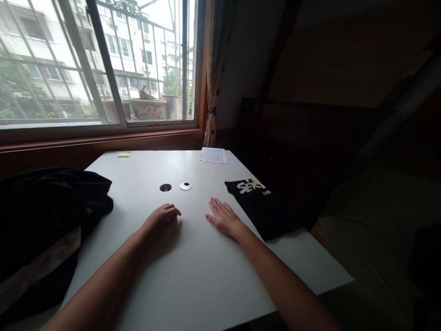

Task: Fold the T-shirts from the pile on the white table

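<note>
My right hand [223, 218] lies flat on the white table [187, 280], its fingers stretched out and a little spread. Just beyond it, to the right, is a folded black garment [262, 205] with white and yellow lettering. My left hand [163, 216] rests on the tabletop with fingers loosely bent, and nothing shows in it. Ahead of that hand is a round hole [165, 187] in the table. Beside the hole sits a small round silver cover [185, 186] with a dark opening. Neither hand touches the garment.
A heap of dark clothes [41, 227] covers the table's left side. Sheets of paper [214, 155] and a yellow sticky note [124, 154] lie along the far edge. Behind stand a barred window [137, 61] and a tied curtain [213, 88]. The right side of the room is dark.
</note>
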The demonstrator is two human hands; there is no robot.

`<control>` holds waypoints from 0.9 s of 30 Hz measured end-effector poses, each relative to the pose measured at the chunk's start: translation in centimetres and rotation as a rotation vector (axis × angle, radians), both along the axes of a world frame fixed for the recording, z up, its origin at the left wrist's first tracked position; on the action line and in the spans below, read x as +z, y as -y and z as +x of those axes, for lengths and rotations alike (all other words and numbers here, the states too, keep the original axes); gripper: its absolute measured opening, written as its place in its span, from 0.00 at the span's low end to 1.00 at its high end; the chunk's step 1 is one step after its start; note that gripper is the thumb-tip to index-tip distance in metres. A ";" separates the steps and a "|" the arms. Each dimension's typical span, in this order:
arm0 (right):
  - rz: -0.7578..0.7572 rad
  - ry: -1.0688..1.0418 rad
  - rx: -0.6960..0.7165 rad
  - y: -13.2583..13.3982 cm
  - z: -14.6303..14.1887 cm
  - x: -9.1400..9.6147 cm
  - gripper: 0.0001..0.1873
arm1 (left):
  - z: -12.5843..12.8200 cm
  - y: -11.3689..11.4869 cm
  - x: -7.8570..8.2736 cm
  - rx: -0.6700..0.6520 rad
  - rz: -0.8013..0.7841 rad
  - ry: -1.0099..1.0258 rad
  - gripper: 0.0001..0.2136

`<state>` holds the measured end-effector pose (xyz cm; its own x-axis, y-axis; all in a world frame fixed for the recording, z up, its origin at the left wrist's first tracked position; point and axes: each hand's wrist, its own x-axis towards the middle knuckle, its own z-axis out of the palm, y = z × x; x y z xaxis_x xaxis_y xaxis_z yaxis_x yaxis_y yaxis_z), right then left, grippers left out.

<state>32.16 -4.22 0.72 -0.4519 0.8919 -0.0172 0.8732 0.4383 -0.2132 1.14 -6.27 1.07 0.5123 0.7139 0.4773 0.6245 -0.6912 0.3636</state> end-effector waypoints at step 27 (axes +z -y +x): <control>0.234 -0.299 0.123 -0.8 1.0 -0.8 0.26 | -26.7 11.1 11.0 1.207 0.247 -0.048 0.22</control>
